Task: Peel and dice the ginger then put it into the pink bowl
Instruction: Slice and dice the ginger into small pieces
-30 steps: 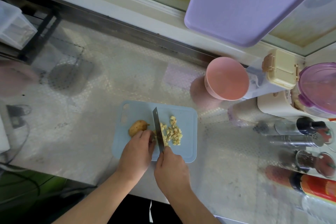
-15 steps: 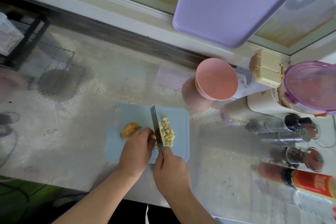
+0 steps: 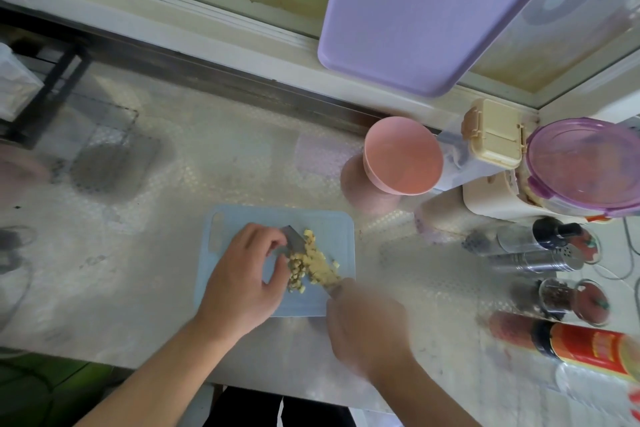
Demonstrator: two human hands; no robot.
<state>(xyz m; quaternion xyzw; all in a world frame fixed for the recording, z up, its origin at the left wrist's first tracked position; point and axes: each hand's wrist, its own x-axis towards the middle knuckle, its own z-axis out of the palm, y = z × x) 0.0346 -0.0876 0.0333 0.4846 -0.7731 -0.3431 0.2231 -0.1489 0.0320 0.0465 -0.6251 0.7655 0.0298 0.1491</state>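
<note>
Nearest us, our right hand (image 3: 367, 329) grips the knife (image 3: 294, 241) handle; our left hand (image 3: 246, 277), fingers curled, steadies the blade. Diced ginger (image 3: 311, 263) lies heaped on the blue cutting board (image 3: 311, 302). Beyond, well apart, the pink bowl (image 3: 403, 154) stands empty.

Pale yellow ginger bits (image 3: 313, 263) on light blue cutting board (image 3: 332, 229). Pink bowl (image 3: 403, 153), plain. Counter (image 3: 207, 163) whitish w/ small honeycomb pattern. Lilac board (image 3: 426, 3) at back. Box (image 3: 493, 135) w/ cream lid, tub (image 3: 585, 163) w/ purple see-through lid, red bottle (image 3: 588, 345) w/ yellow print.
</note>
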